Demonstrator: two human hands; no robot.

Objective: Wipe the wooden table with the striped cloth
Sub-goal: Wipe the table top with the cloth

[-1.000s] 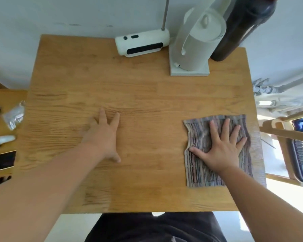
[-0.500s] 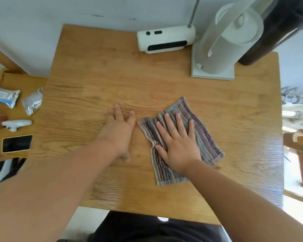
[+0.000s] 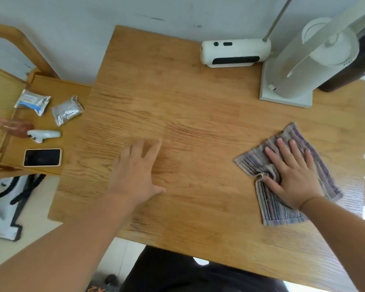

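Note:
The striped cloth [image 3: 274, 207] lies rumpled on the right side of the wooden table [image 3: 198, 114]. My right hand [image 3: 291, 175] presses flat on top of it, fingers spread and pointing away from me. My left hand [image 3: 137, 171] rests flat and empty on the bare wood near the table's middle, fingers apart. Part of the cloth is hidden under my right palm.
At the table's back stand a white device [image 3: 234, 52], a white stand with a tall cylinder [image 3: 303, 66] and a dark container [image 3: 350, 70]. A lower wooden shelf at the left holds a phone [image 3: 42, 157], two foil packets [image 3: 66, 110] and a white gadget [image 3: 43, 134].
My right hand slid the cloth from the right edge to the table's middle beside my left hand, then back toward the right. The view has shifted left. My left hand stayed in place.

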